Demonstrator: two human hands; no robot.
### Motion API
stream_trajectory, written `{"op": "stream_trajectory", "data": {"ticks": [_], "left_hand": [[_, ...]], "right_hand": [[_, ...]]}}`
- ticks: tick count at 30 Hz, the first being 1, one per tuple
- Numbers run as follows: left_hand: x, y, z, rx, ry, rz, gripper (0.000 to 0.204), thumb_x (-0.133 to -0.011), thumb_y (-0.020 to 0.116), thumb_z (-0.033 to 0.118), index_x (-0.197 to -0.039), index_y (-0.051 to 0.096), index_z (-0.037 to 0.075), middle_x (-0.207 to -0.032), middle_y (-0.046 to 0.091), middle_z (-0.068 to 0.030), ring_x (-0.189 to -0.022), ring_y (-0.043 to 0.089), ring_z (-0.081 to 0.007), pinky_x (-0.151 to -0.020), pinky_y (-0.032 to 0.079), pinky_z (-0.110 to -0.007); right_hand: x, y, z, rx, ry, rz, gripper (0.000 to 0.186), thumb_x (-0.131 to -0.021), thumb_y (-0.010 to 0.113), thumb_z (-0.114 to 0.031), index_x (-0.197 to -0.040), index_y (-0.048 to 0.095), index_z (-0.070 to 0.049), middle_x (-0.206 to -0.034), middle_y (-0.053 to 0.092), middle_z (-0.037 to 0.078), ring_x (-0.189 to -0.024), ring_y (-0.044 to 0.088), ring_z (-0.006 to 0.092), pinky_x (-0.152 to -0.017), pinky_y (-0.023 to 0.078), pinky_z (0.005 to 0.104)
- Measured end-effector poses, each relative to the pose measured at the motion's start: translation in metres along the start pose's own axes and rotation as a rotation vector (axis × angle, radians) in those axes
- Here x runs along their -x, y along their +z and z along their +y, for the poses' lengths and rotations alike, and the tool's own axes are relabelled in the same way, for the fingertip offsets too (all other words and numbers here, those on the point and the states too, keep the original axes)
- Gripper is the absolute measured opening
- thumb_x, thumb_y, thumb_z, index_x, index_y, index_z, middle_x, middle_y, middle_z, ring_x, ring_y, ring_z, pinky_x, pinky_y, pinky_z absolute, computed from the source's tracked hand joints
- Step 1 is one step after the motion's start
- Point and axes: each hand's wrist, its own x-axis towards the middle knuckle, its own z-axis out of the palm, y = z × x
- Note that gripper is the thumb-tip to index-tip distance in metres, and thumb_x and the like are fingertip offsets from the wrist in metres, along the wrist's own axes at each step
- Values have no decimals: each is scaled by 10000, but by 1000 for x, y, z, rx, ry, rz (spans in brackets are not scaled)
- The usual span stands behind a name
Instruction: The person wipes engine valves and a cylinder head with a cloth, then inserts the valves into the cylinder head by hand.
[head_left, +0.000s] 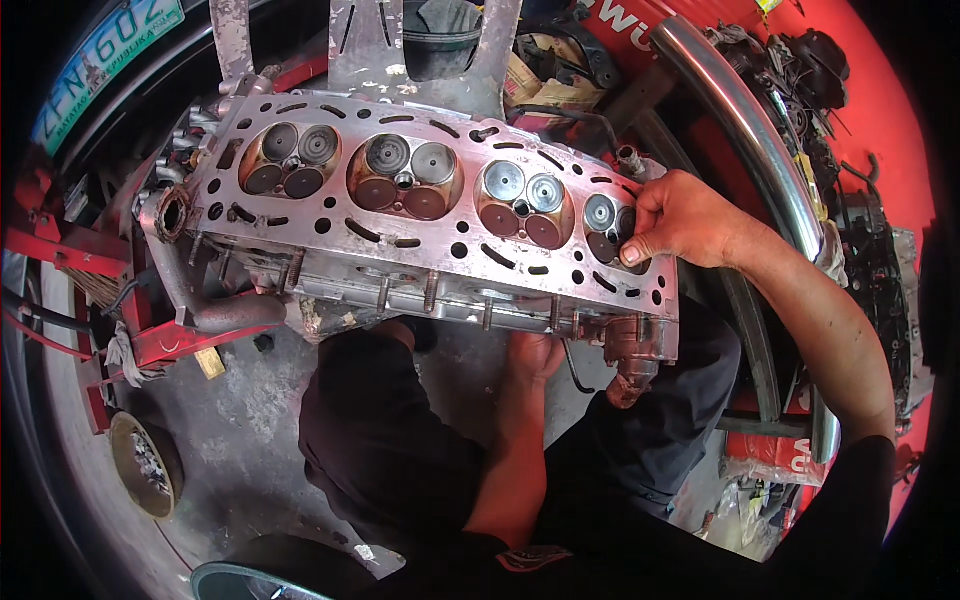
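Observation:
A grey metal cylinder head lies in front of me, its flat face with the combustion chambers turned up. Each chamber holds several round valves; in the leftmost two they are mostly dark, and farther right some are shiny. At the rightmost chamber my right hand has its fingers curled, with the thumb at the edge of a dark valve. My left hand reaches up beneath the near side of the cylinder head, its fingers hidden by it. Rusty studs project along that near side.
A red metal stand is at the left. A thick curved chrome tube runs along the right, beside greasy engine parts. On the floor at lower left sits a round bowl with small bits inside. A dark bucket stands behind the cylinder head.

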Motion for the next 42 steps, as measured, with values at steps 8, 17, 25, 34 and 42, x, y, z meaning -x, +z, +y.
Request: {"op": "stream_trajectory", "data": {"ticks": [8,17,25,34,42], "left_hand": [[7,23,-8,3,92,25,374,-962,525,268,-1284,531,79,-1162,620,-49,-982,622,-163,-730,525,-281],[1,34,0,163,3,-12,423,-962,524,297,-1304,514,48,-1199,617,-63,-1011,623,-168,-732,540,-276],[1,34,-6,318,-25,-79,419,-960,509,353,-1238,568,46,-1130,657,-69,-979,629,-189,-921,487,-398],[1,28,-11,381,-20,-48,397,-965,487,356,-1192,597,49,-1032,676,-74,-824,642,-174,-895,488,-428],[-1,22,2,218,-67,-73,428,-970,494,334,-1295,522,58,-1157,632,-78,-974,624,-184,-719,545,-304]], "right_hand": [[-1,-3,-2,-25,-13,-9,299,-659,878,-189,-647,637,-12,-649,646,73,-651,591,146,-627,454,320],[-3,-2,0,-45,-17,1,288,-662,875,-176,-641,635,-17,-640,642,63,-640,585,140,-627,454,317],[0,-1,-3,-28,4,15,305,-654,879,-197,-648,637,-12,-646,645,77,-654,597,151,-628,455,325],[2,-2,-10,-30,71,22,312,-616,891,-147,-639,612,-8,-695,627,66,-696,573,146,-661,453,321],[-1,-2,0,-29,20,6,303,-658,880,-218,-662,652,-18,-659,649,80,-666,599,157,-645,462,332]]}}
